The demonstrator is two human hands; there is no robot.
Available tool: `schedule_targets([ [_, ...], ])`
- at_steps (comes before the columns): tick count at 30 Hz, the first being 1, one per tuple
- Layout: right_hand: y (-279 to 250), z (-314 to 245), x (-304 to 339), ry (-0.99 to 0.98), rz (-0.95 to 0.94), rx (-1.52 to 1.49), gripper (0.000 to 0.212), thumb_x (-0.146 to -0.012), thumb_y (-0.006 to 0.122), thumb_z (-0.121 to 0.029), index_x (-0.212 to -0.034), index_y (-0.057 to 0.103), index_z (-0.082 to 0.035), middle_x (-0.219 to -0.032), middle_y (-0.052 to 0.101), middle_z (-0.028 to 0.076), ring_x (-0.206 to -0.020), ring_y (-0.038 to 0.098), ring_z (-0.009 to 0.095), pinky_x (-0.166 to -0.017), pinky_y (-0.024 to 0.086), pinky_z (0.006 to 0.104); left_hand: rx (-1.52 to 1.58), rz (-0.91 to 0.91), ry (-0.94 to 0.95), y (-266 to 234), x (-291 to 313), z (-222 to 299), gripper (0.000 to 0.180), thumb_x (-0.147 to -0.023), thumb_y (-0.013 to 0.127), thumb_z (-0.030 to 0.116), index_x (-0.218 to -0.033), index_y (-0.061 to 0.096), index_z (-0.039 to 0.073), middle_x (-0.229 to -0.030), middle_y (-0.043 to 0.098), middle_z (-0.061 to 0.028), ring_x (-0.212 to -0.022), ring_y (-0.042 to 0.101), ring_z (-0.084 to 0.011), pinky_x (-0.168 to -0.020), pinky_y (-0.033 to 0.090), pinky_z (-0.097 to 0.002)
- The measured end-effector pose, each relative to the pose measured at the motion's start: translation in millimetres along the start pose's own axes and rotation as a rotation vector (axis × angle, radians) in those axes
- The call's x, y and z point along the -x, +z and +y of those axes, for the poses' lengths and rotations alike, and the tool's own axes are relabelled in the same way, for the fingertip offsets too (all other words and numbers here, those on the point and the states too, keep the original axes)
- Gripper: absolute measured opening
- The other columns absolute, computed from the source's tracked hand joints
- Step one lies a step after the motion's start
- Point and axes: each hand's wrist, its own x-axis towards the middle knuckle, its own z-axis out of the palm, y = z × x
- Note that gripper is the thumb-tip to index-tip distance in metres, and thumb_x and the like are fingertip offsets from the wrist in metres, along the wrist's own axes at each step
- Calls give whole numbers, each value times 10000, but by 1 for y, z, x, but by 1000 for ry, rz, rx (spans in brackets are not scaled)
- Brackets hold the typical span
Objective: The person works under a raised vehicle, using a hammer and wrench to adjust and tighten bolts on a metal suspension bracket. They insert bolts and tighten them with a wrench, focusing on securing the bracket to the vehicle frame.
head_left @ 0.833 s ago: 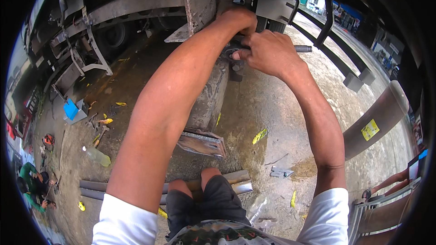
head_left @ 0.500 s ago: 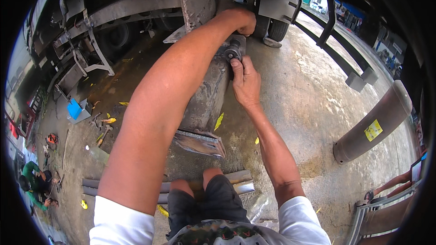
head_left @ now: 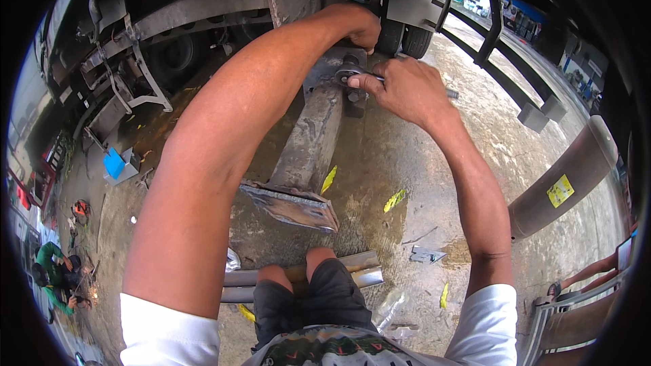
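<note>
My right hand [head_left: 409,89] is closed around the handle of a ratchet wrench [head_left: 452,94], whose round head [head_left: 346,76] sits over a bolt position on a dark metal plate [head_left: 354,110]. The thumb lies along the handle close to the head. Another bolt [head_left: 353,96] shows just below. Past the plate, my left hand [head_left: 366,29] is curled, and what its fingers grip is hidden. A worn steel beam [head_left: 308,137] runs from the plate toward me and ends in a rough-edged end plate [head_left: 291,207].
Dark vehicle frame rails [head_left: 183,27] and tyres [head_left: 416,41] surround the work. A brown metal cylinder [head_left: 563,179] stands at right. Metal strips [head_left: 359,262] lie by my legs. A person in green [head_left: 51,268] crouches at far left near sparks.
My right hand has gone from pinching at the bolt area to gripping the ratchet wrench handle, further right. My left hand stays behind the plate. Sparks now show by the crouching person.
</note>
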Motion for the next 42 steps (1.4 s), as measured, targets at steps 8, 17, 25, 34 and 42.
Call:
schedule_targets([
  [8, 152, -31, 10, 292, 589, -954, 408, -1012, 615, -419, -937, 564, -21, -766, 636, 245, -783, 646, 482, -705, 494, 465, 111, -114, -123, -16, -3, 20, 480, -901, 728, 357, -1276, 700, 59, -1337, 666, -163, -1223, 631, -351, -1000, 502, -480],
  [17, 10, 1, 11, -48, 158, -117, 437, -958, 660, -482, -975, 737, -52, -800, 717, 200, -824, 725, 365, -734, 541, 455, 96, -8, -88, -1, -1, 3, 497, -872, 750, 393, -1151, 728, -18, -1151, 732, -198, -1039, 699, -340, -893, 535, -442],
  [25, 19, 10, 12, 14, 159, 23, 612, -898, 636, -648, -775, 740, -58, -628, 660, 175, -725, 712, 377, -683, 543, 472, 113, -61, -104, -5, 2, 8, 471, -866, 750, 327, -1243, 714, 47, -1299, 685, -166, -1183, 652, -337, -979, 511, -466],
  [34, 153, -24, 15, 279, 486, -989, 535, -1015, 583, -504, -866, 663, 4, -685, 595, 221, -635, 507, 390, -670, 490, 422, 149, -44, -90, -11, 5, 17, 439, -887, 732, 323, -1232, 721, 52, -1288, 691, -170, -1171, 659, -347, -965, 519, -476],
  [42, 4, 8, 6, -74, 159, 6, 488, -948, 633, -546, -894, 716, -69, -637, 654, 168, -696, 692, 386, -665, 500, 488, 78, -61, -89, -7, -1, 9, 472, -858, 738, 319, -1244, 710, 50, -1276, 691, -169, -1154, 662, -344, -949, 520, -475],
])
